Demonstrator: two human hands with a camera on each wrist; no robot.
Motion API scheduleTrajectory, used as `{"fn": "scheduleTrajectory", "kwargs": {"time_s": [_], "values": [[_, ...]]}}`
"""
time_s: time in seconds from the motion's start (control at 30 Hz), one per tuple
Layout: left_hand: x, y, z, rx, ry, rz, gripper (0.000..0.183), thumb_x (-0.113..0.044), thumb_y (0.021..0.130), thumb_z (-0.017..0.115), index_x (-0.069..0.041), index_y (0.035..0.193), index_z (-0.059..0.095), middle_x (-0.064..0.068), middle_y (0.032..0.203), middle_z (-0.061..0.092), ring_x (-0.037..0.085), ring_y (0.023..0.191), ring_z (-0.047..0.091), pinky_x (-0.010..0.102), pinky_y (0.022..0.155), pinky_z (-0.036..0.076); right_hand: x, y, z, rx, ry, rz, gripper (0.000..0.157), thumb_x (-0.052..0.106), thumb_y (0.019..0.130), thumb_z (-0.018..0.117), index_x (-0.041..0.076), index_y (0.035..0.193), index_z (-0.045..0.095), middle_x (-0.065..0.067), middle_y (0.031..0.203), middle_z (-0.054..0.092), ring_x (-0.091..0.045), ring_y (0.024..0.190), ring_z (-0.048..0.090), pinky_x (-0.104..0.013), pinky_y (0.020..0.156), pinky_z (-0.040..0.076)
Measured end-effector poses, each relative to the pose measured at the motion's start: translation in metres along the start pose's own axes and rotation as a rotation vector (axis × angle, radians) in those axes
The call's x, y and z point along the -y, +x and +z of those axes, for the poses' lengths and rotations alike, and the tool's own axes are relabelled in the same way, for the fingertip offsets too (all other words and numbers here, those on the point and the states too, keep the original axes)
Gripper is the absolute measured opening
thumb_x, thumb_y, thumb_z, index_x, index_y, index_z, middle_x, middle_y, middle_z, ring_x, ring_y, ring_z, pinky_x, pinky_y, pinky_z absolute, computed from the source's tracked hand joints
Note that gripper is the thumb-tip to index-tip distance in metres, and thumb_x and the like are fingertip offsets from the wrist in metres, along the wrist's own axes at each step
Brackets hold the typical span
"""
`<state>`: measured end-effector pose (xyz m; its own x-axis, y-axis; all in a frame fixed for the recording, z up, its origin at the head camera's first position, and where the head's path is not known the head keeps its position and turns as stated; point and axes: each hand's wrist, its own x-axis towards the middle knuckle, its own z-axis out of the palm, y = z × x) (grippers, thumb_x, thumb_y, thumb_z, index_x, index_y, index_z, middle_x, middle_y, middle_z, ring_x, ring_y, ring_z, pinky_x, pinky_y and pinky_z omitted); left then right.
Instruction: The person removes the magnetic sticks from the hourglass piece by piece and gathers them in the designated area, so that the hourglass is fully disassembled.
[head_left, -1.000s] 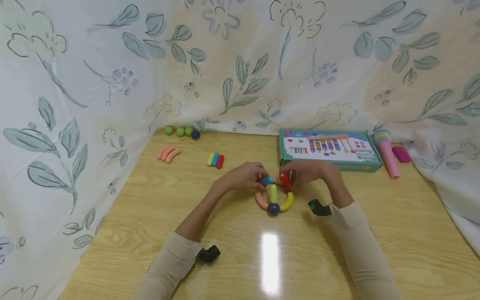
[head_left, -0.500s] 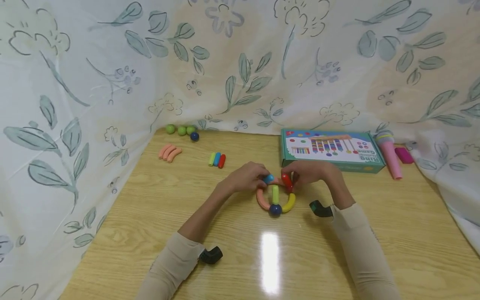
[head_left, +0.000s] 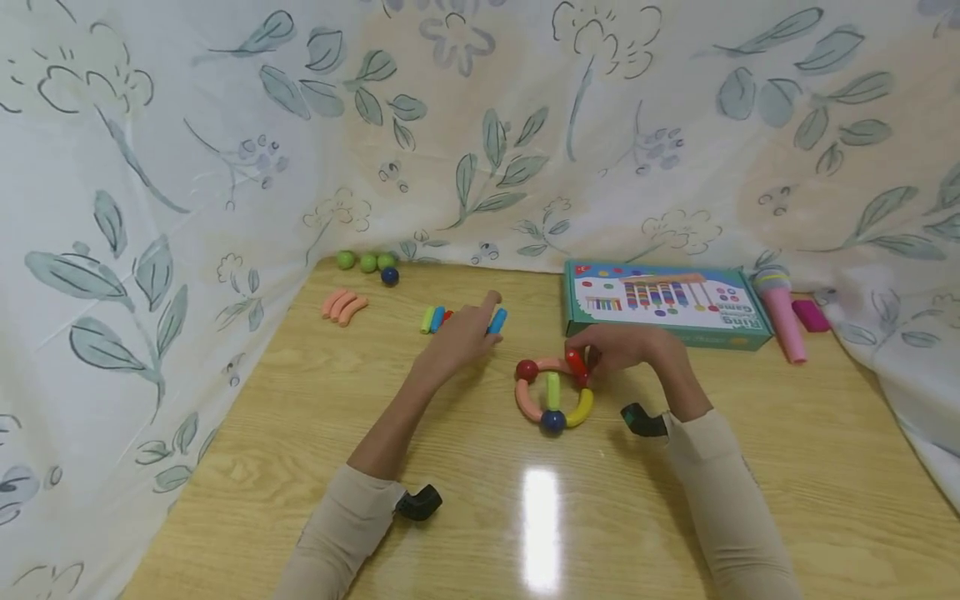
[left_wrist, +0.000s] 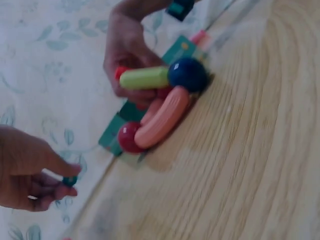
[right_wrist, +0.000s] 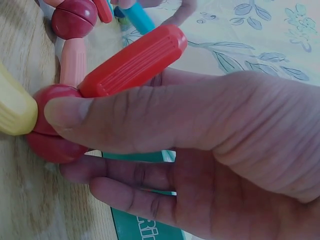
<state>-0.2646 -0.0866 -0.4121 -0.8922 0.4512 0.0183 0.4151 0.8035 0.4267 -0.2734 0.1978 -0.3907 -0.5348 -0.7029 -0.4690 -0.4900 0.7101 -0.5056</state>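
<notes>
On the table stands a ring of magnetic building pieces. It has two coral curved sticks [head_left: 527, 402], a yellow curved stick [head_left: 580, 408], a dark blue ball [head_left: 552, 421], a red ball [head_left: 527, 370] at the left, and another red ball [right_wrist: 57, 122] at the right. A light green stick [head_left: 552, 390] rises from the blue ball. My right hand [head_left: 618, 346] grips the right red ball, thumb across it; a red stick [right_wrist: 132, 60] juts up from it. Left of the ring, my left hand [head_left: 456, 337] pinches a blue stick [head_left: 498, 321], index finger extended.
Short sticks [head_left: 427, 319] lie partly behind my left hand. Further left are coral curved sticks [head_left: 344, 307]; several green balls [head_left: 368, 262] and a dark blue ball [head_left: 390, 276] sit at the back. A toy box [head_left: 667, 304], pink microphone [head_left: 782, 312] and magenta block [head_left: 811, 315] stand at right.
My left hand has pulled away from the ring toward the left, taking the blue stick off and leaving the left red ball bare. My right hand has kept its place at the ring.
</notes>
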Motion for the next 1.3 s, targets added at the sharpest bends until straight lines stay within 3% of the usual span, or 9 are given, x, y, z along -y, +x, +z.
{"fn": "scheduleTrajectory", "kwargs": {"time_s": [0.1, 0.2, 0.47, 0.77, 0.9, 1.0, 1.1, 1.2, 1.3], "values": [[0.012, -0.002, -0.001, -0.042, 0.094, -0.049, 0.053, -0.018, 0.101, 0.070, -0.007, 0.148, 0.047, 0.018, 0.106, 0.074, 0.026, 0.085, 0.073, 0.031, 0.068, 0.057, 0.000, 0.000, 0.000, 0.003, 0.004, 0.005, 0.023, 0.000, 0.092, 0.074, 0.015, 0.107, 0.066, 0.000, 0.107, 0.070, -0.017, 0.102, 0.069, -0.040, 0.097, 0.058], [0.026, -0.002, -0.003, -0.059, 0.153, -0.062, 0.051, -0.020, 0.100, 0.072, -0.004, 0.144, 0.053, 0.019, 0.115, 0.075, 0.031, 0.099, 0.076, 0.038, 0.077, 0.062, 0.001, -0.001, 0.001, 0.004, 0.006, 0.002, 0.023, -0.001, 0.091, 0.074, 0.014, 0.107, 0.066, 0.000, 0.107, 0.070, -0.018, 0.103, 0.069, -0.040, 0.097, 0.058], [0.044, -0.001, -0.006, 0.021, 0.184, -0.079, 0.052, -0.020, 0.096, 0.076, -0.002, 0.141, 0.057, 0.019, 0.119, 0.074, 0.033, 0.106, 0.074, 0.042, 0.085, 0.063, 0.002, -0.002, 0.000, 0.008, 0.012, 0.027, 0.021, 0.003, 0.092, 0.075, 0.016, 0.107, 0.066, 0.001, 0.108, 0.070, -0.018, 0.104, 0.068, -0.041, 0.098, 0.057], [0.050, 0.002, -0.002, 0.053, 0.194, -0.128, 0.041, -0.021, 0.096, 0.076, 0.000, 0.129, 0.066, 0.014, 0.104, 0.075, 0.027, 0.088, 0.072, 0.040, 0.075, 0.061, 0.004, -0.001, -0.001, 0.011, 0.014, 0.019, 0.021, 0.004, 0.092, 0.075, 0.016, 0.108, 0.066, 0.001, 0.109, 0.071, -0.018, 0.104, 0.069, -0.041, 0.098, 0.057], [0.049, 0.001, -0.002, 0.039, 0.210, -0.120, 0.050, -0.021, 0.095, 0.077, -0.001, 0.139, 0.061, 0.016, 0.108, 0.076, 0.029, 0.093, 0.075, 0.040, 0.078, 0.063, 0.004, -0.001, -0.001, 0.011, 0.023, 0.016, 0.021, 0.004, 0.092, 0.075, 0.015, 0.108, 0.066, 0.000, 0.109, 0.070, -0.018, 0.105, 0.069, -0.042, 0.098, 0.058], [0.043, 0.000, -0.005, 0.029, 0.181, -0.064, 0.055, -0.023, 0.096, 0.076, -0.003, 0.144, 0.058, 0.016, 0.112, 0.076, 0.029, 0.097, 0.076, 0.039, 0.081, 0.063, 0.003, 0.001, -0.001, 0.014, 0.028, 0.011, 0.021, 0.003, 0.093, 0.075, 0.015, 0.108, 0.065, 0.000, 0.109, 0.070, -0.018, 0.105, 0.069, -0.042, 0.099, 0.058], [0.029, 0.000, -0.009, 0.069, 0.071, 0.049, 0.043, -0.024, 0.099, 0.072, -0.002, 0.135, 0.064, 0.014, 0.104, 0.077, 0.022, 0.086, 0.072, 0.032, 0.078, 0.059, 0.002, 0.001, 0.000, 0.012, 0.029, 0.008, 0.020, 0.004, 0.093, 0.075, 0.015, 0.106, 0.065, 0.000, 0.108, 0.070, -0.018, 0.105, 0.069, -0.042, 0.099, 0.057], [0.008, 0.001, -0.009, 0.162, -0.064, 0.181, 0.030, -0.026, 0.102, 0.068, -0.002, 0.119, 0.073, 0.011, 0.094, 0.076, 0.015, 0.075, 0.061, 0.025, 0.072, 0.051, 0.001, 0.001, -0.001, 0.010, 0.035, 0.002, 0.019, 0.004, 0.092, 0.075, 0.013, 0.106, 0.065, -0.001, 0.109, 0.070, -0.019, 0.106, 0.069, -0.043, 0.099, 0.057], [-0.014, 0.001, -0.003, 0.287, -0.157, 0.256, 0.027, -0.031, 0.103, 0.068, -0.007, 0.111, 0.077, 0.005, 0.091, 0.074, 0.009, 0.075, 0.056, 0.020, 0.070, 0.046, 0.000, 0.001, -0.002, 0.014, 0.038, -0.001, 0.020, 0.004, 0.092, 0.075, 0.013, 0.107, 0.066, -0.001, 0.109, 0.071, -0.019, 0.106, 0.069, -0.043, 0.099, 0.057]]}}
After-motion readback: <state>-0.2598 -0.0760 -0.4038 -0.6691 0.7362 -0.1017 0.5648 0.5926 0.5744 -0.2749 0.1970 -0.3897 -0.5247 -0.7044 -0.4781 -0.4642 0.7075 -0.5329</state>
